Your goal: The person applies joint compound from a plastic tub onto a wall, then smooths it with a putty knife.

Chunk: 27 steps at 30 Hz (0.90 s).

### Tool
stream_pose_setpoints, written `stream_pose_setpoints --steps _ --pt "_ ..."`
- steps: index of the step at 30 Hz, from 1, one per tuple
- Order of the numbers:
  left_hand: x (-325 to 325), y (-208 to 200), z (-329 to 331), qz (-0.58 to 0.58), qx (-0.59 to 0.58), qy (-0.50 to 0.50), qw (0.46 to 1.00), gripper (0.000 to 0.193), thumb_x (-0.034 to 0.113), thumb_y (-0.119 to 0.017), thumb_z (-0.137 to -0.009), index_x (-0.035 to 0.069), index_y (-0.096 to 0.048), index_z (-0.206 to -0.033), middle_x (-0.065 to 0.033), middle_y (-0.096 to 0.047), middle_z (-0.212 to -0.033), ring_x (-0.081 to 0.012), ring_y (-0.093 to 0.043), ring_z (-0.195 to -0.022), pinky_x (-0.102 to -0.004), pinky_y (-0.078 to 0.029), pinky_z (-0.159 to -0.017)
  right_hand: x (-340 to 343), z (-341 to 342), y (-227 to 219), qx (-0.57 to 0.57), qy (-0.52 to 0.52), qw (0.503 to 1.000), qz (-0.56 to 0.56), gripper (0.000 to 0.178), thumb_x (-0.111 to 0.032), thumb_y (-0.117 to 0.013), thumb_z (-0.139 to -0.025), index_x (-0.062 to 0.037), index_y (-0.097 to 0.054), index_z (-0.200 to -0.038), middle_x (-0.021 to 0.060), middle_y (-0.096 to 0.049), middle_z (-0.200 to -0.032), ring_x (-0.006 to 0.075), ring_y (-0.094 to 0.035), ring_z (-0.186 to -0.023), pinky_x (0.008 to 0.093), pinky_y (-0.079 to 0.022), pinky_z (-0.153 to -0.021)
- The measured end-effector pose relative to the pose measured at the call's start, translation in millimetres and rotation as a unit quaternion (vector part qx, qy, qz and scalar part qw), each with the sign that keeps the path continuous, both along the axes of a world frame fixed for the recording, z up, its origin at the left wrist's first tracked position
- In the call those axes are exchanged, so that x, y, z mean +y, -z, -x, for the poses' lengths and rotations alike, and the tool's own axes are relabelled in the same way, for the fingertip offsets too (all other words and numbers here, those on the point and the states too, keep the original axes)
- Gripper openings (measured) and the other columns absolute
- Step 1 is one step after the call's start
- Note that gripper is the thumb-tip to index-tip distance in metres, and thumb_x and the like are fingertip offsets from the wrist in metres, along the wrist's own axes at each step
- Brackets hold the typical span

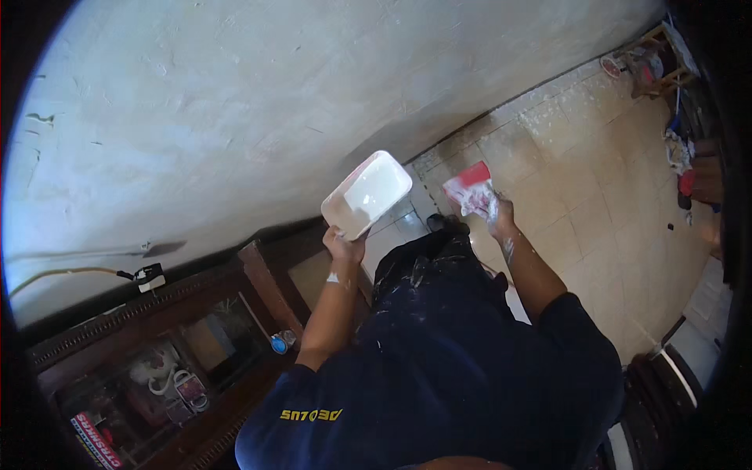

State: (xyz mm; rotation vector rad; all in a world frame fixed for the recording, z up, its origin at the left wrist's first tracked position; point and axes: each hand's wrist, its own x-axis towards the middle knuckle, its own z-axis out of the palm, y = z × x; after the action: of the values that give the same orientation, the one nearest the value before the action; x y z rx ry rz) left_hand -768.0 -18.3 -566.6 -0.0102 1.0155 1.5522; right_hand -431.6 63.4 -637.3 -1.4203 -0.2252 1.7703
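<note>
My left hand is closed on the near end of a shallow white rectangular tray with rounded corners. The tray is tilted, and white paste coats its inside. In my right hand is a red flat spreader, its lower part smeared with white paste that also covers some of my fingers. Tray and spreader are apart, both held up in front of my body. White smears mark both my forearms. A pale plastered wall rises beyond the tray.
A dark wooden cabinet with glass panes and cups inside stands against the wall at left. A cable runs to a socket block above it. White spots dot the tiled floor. Assorted items and wooden furniture line the right side.
</note>
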Motion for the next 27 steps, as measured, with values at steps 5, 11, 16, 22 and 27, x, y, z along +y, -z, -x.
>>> stream_pose_setpoints --steps 5,11,16,22,27 --pt "-30 -17 10 0.041 0.082 -0.047 0.995 0.055 0.027 -0.040 -0.074 -0.002 -0.043 -0.121 -0.0152 -0.052 -0.115 -0.0330 -0.053 -0.102 -0.0465 -0.046 -0.083 75 51 93 0.020 -0.007 0.999 0.037 0.018 -0.025 -0.058 -0.085 -0.0065 -0.060 -0.084 0.0054 -0.057 -0.074 0.0195 -0.059 -0.070 0.0397 -0.052 -0.074" --pt "-63 -28 22 0.076 0.054 -0.051 0.994 0.053 0.026 -0.041 -0.075 -0.002 -0.046 -0.119 -0.0147 -0.054 -0.113 -0.0311 -0.052 -0.106 -0.0454 -0.041 -0.092 161 80 292 -0.076 -0.075 0.994 0.004 0.013 -0.017 -0.057 -0.083 -0.0049 -0.061 -0.081 0.0075 -0.060 -0.074 0.0203 -0.060 -0.068 0.0400 -0.054 -0.067" --pt "-69 -34 15 0.079 0.015 -0.046 0.996 0.057 0.025 -0.046 -0.069 0.000 -0.045 -0.120 -0.0141 -0.054 -0.115 -0.0321 -0.052 -0.106 -0.0462 -0.041 -0.094 221 74 349 -0.349 -0.181 0.916 -0.083 0.014 -0.008 -0.059 -0.081 0.0006 -0.058 -0.092 0.0111 -0.059 -0.083 0.0238 -0.060 -0.075 0.0445 -0.056 -0.068" --pt "-98 -24 26 0.089 0.030 -0.094 0.991 0.059 0.020 -0.043 -0.064 0.001 -0.046 -0.120 -0.0144 -0.053 -0.116 -0.0326 -0.052 -0.106 -0.0462 -0.039 -0.095 227 134 169 -0.041 -0.010 0.999 0.021 0.010 -0.005 -0.060 -0.078 0.0004 -0.059 -0.086 0.0089 -0.059 -0.082 0.0233 -0.060 -0.073 0.0408 -0.056 -0.071" --pt "-96 -30 22 0.116 0.036 -0.065 0.990 0.051 0.022 -0.042 -0.073 0.001 -0.047 -0.119 -0.0145 -0.055 -0.112 -0.0323 -0.054 -0.101 -0.0453 -0.046 -0.085 229 116 56 -0.013 0.022 1.000 -0.018 0.012 -0.003 -0.060 -0.077 0.0032 -0.059 -0.087 0.0100 -0.059 -0.082 0.0242 -0.061 -0.075 0.0410 -0.055 -0.074"
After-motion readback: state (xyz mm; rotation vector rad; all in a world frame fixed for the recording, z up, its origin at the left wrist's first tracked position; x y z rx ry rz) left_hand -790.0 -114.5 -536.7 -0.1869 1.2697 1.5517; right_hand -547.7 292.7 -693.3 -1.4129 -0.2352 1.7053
